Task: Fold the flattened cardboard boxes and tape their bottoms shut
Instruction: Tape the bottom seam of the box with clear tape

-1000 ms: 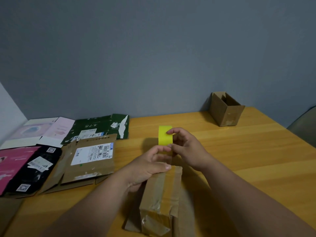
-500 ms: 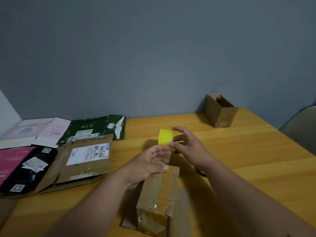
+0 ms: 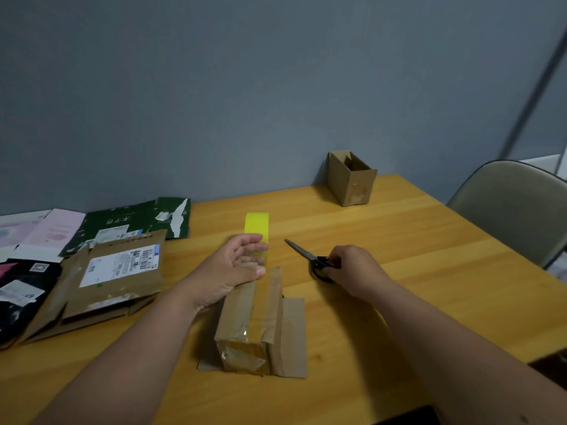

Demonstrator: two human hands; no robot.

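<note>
Two hands busy: left hand (image 3: 237, 265) steadies tape roll (image 3: 257, 230) at box (image 3: 250, 323) on worktop (image 3: 414, 240), fingers relaxed; right hand (image 3: 352, 268) grips scissors (image 3: 310, 257) (cut close, keep strip taut).

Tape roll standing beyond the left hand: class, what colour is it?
Bright yellow; the tape roll shows best in the head view, its only view.
</note>
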